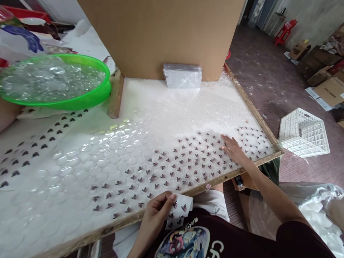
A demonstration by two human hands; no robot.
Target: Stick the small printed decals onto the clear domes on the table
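Near the table's front edge, my left hand (159, 208) pinches a white sheet of stickers (184, 208) with small dark printed motifs. My right hand (233, 148) reaches over the table at the right with its fingers stretched out, the fingertips touching or just above the surface. Beneath and around it lie many clear round plastic pieces (189, 166), each with a small dark and pink sticker on it. Farther left, clear round pieces (94, 154) without stickers cover the white tabletop. Whether something small sits under my right fingertips cannot be made out.
Wooden strips (252, 104) edge the table. A large cardboard sheet (166, 36) stands at the back, with a plastic-wrapped stack (182, 76) before it. At left is a green basin (107, 84) of clear pieces, beside another person's arm (8, 114). A white crate (303, 132) rests on the floor.
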